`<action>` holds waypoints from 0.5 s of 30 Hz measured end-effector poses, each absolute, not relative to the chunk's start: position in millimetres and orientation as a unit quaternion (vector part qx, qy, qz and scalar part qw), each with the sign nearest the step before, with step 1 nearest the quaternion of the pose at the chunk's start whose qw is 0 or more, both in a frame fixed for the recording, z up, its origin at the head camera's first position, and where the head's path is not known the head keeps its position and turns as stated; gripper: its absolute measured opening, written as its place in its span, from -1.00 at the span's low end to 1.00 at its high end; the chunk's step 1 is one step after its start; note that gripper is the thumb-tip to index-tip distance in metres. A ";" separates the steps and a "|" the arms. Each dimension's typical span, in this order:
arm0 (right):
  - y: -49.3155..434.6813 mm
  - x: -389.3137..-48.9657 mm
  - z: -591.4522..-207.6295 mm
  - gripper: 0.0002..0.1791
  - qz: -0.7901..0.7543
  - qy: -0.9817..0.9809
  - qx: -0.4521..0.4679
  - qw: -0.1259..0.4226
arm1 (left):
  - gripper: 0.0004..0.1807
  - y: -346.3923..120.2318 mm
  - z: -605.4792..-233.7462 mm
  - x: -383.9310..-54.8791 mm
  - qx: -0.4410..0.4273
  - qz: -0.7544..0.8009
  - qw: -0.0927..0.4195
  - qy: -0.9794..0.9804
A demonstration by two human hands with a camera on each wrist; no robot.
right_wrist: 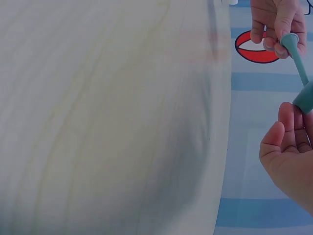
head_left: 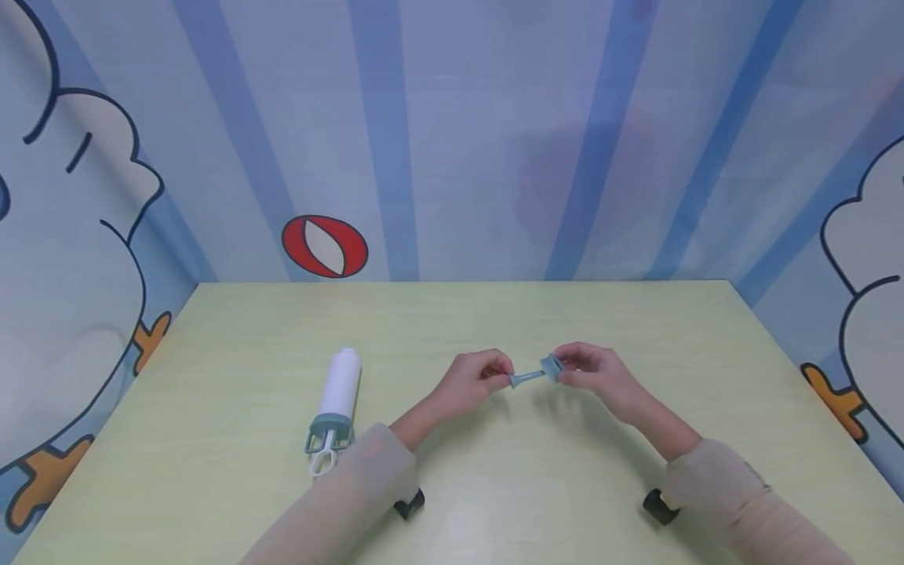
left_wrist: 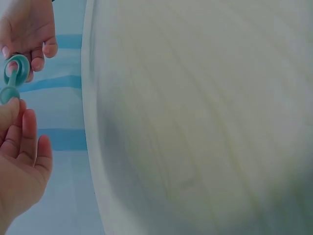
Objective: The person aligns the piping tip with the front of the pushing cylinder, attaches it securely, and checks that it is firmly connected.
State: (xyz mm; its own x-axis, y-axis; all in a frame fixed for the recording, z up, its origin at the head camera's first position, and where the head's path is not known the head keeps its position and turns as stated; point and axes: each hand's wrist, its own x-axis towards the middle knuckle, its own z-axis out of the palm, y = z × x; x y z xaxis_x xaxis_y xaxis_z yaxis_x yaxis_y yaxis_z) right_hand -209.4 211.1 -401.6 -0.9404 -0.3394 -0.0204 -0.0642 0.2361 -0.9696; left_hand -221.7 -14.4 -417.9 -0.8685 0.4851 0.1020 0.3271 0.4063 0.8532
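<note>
Between the fingertips of my left hand (head_left: 469, 382) is the flared end of a slim teal nozzle (head_left: 528, 377). My right hand (head_left: 600, 375) pinches a teal ring-shaped cap (head_left: 552, 367) at the nozzle's other end. Both pieces are above the table. The left wrist view shows the cap's round opening, with the nozzle (left_wrist: 10, 94) in line with it. From the right wrist, the thin stem (right_wrist: 297, 58) reaches the cap (right_wrist: 305, 99); whether they are joined I cannot tell. A white syringe-like tube (head_left: 340, 384) with a teal collar and looped handles lies left of my left hand.
The pale yellow-green table (head_left: 579, 502) ends at a blue striped backdrop (head_left: 473, 141) with cartoon figures at both sides. Black devices (head_left: 410, 504) sit at both sleeves. The left sleeve lies close to the tube's handle.
</note>
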 end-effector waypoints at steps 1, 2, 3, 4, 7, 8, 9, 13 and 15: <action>209.7 -209.1 -401.5 -0.61 -0.607 0.776 -0.130 0.115 | -0.96 -13.9 -418.0 -221.4 0.244 0.489 0.080 0.834; 208.5 -208.7 -401.4 -0.60 -0.609 0.774 -0.130 0.116 | -0.96 -13.5 -417.9 -221.2 0.246 0.490 0.077 0.833; 207.4 -208.3 -401.1 -0.60 -0.611 0.772 -0.131 0.116 | -0.95 -13.1 -417.9 -221.0 0.247 0.492 0.075 0.832; 206.3 -207.9 -400.9 -0.58 -0.612 0.771 -0.132 0.117 | -0.95 -12.7 -418.1 -221.0 0.247 0.493 0.073 0.831; 203.8 -207.1 -400.8 -0.53 -0.616 0.766 -0.138 0.123 | -0.96 -12.2 -418.1 -220.5 0.250 0.494 0.066 0.830; 203.3 -206.9 -400.8 -0.51 -0.616 0.765 -0.141 0.125 | -0.96 -12.0 -418.1 -220.4 0.250 0.494 0.065 0.830; 202.9 -206.8 -401.0 -0.50 -0.616 0.764 -0.145 0.126 | -0.96 -11.9 -418.0 -220.1 0.250 0.494 0.064 0.830; 201.9 -206.5 -402.1 -0.51 -0.617 0.760 -0.160 0.130 | -0.96 -11.5 -417.6 -219.3 0.246 0.494 0.062 0.832; 201.1 -206.5 -402.8 -0.53 -0.615 0.760 -0.164 0.130 | -0.96 -11.4 -417.4 -219.0 0.244 0.496 0.061 0.831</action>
